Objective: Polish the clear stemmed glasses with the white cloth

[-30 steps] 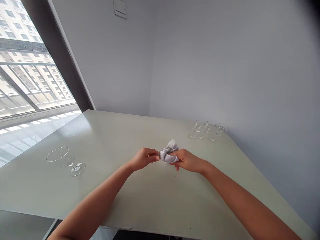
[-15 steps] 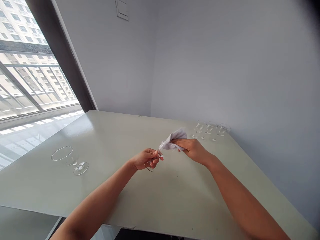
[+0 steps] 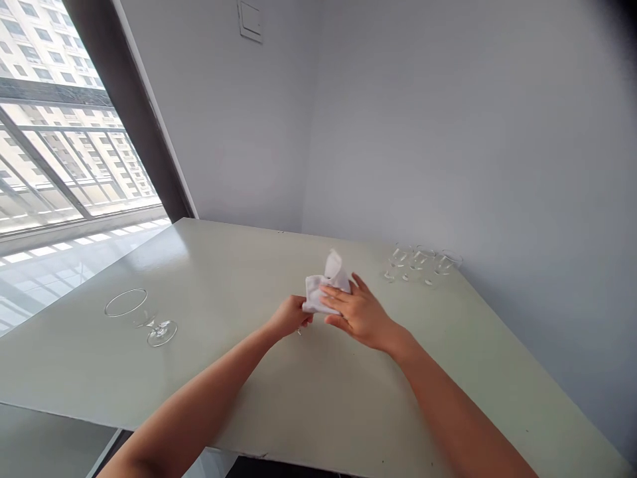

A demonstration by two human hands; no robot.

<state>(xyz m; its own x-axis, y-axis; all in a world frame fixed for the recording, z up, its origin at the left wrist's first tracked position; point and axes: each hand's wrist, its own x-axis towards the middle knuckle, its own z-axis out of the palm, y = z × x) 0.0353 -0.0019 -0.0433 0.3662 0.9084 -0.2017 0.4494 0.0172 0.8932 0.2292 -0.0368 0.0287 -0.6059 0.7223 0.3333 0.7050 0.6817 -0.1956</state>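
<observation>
My left hand (image 3: pixel 290 317) is closed around a wine glass (image 3: pixel 299 330), of which only a bit of clear glass shows below the fingers. The bowl is hidden behind a white cloth (image 3: pixel 323 292) draped over it. My right hand (image 3: pixel 363 312) presses the cloth against the glass from the right, its fingers lying across the fabric and its thumb lower down. Both hands are above the middle of the table.
One large wine glass (image 3: pixel 162 333) stands at the left of the pale, glossy table (image 3: pixel 239 265). Several wine glasses (image 3: pixel 417 260) are grouped at the far right, close to the grey wall (image 3: pixel 448 133). A window is at the left.
My right hand has moved left and turned, bringing the cloth over the glass, and its fingers are now more spread. My left hand has stayed nearly in place.
</observation>
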